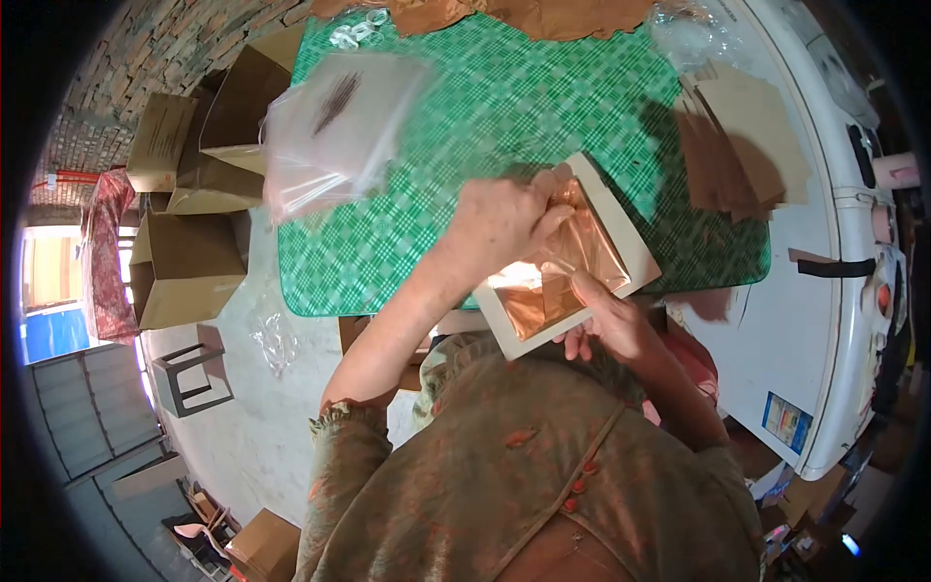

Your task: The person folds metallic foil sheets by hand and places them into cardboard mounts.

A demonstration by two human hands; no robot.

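My right hand (613,322) grips the near edge of a cream card (626,233), thumb on top and fingers underneath. Across the card's middle lies a shiny copper-coloured foil sheet (558,301), creased and reflecting light. The card is tilted, at the near edge of the green table. Over its far left part, my left hand (499,221) has its fingers bent and closed against the foil. What those fingertips pinch, if anything, is hidden.
A stack of clear plastic bags (339,126) lies on the green checked table (485,107). Brown paper pieces (747,145) lie at the right, beside a white appliance (790,320). Open cardboard boxes (194,262) stand at the left, near a small stool frame (192,373).
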